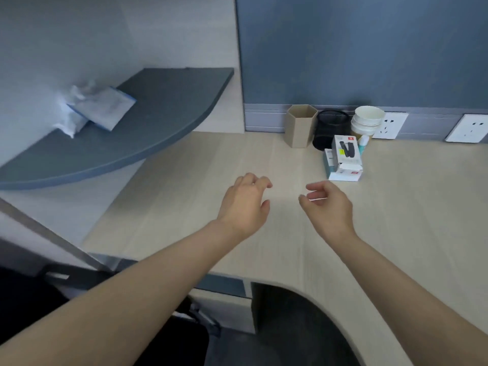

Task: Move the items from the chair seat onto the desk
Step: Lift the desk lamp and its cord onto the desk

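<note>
Both my hands hover over the pale wooden desk (184, 180), near its middle. My left hand (244, 204) has its fingers curled loosely apart and holds nothing. My right hand (327, 204) is likewise empty, fingers spread and slightly bent. Just beyond my right hand lies a small pile of white product boxes (344, 159), one showing a black item on its front. A dark chair (184, 339) shows at the bottom left below the desk edge; its seat is mostly hidden by my left arm.
At the desk's back stand a beige hexagonal holder (301, 126), a black mesh pen cup (330, 128) and stacked paper cups (367, 121), with wall sockets (390, 125) behind. Tissue packs (97, 109) lie on a grey curved shelf (148, 122) at left.
</note>
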A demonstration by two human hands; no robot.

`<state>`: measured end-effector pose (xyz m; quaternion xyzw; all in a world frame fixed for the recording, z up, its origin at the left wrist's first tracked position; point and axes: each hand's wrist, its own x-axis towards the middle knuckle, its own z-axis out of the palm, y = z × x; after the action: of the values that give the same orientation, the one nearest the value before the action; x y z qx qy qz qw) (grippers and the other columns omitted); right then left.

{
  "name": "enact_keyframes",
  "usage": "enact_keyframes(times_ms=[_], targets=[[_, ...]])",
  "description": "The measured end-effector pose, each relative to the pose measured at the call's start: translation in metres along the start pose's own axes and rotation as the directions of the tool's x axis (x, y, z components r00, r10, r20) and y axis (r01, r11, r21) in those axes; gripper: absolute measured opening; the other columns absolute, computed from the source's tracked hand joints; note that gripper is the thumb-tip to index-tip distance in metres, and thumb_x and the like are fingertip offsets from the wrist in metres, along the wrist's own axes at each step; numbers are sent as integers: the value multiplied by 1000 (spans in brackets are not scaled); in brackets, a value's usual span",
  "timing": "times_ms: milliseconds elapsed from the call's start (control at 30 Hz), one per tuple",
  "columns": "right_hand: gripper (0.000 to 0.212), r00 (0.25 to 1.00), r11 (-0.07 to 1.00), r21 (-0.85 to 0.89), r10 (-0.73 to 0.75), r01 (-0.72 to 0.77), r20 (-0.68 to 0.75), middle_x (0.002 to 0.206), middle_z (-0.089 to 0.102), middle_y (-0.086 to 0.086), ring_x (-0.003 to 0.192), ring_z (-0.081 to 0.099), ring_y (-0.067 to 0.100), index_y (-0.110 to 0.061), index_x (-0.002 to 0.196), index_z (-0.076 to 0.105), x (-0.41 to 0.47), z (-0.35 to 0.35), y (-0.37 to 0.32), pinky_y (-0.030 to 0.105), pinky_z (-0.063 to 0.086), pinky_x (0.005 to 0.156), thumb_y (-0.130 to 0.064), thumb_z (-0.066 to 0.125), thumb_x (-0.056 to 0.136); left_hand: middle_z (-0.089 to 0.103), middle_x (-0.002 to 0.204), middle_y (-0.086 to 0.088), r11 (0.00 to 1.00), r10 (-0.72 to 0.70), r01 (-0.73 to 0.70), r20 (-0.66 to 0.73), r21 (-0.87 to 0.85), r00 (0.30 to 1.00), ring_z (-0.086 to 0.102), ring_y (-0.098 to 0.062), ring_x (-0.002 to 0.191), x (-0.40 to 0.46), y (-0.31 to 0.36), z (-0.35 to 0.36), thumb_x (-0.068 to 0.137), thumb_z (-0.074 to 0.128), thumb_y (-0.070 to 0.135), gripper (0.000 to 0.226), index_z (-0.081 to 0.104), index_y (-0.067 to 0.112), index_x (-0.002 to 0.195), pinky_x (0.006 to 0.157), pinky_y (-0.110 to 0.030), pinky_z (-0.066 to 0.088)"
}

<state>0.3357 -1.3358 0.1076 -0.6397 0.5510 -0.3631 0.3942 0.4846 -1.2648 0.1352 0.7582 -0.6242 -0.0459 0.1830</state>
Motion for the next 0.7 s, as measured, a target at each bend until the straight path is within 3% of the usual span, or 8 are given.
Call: enact_keyframes(times_ms=[233,400,533,700], targets=[[19,984,997,3,-75,75,164,88,62,-3,71,58,2,-20,99,61,-89,75,-14,9,39,61,-20,67,81,54,125,-6,995,-102,102,-7,-16,995,50,-22,116,-91,-65,-24,91,53,23,34,53,19,125,95,-36,46],[20,951,997,-5,-77,83,301,85,59,-6,71,58,7,-20,99,60,-169,144,-13,17,45,67,-21,67,81,55,122,-7,977,-213,213,32,-19,977,50,-23,115,-174,-133,-30,90,54,22,32,55,17,122,92,-39,47],[18,931,998,-11,-53,62,362,78,56,-11,66,55,4,-20,96,61,-233,200,2,6,42,61,-19,69,80,56,119,-5,952,-302,304,72,-23,951,51,-22,113,-246,-189,-24,89,56,22,32,55,17,121,91,-36,49],[26,881,994,-100,85,-43,466,91,64,0,74,60,13,-14,106,62,-306,261,42,25,51,74,-22,68,81,53,120,-4,861,-498,508,192,-5,846,55,-21,100,-338,-255,-3,89,58,23,38,51,19,127,81,-31,50]])
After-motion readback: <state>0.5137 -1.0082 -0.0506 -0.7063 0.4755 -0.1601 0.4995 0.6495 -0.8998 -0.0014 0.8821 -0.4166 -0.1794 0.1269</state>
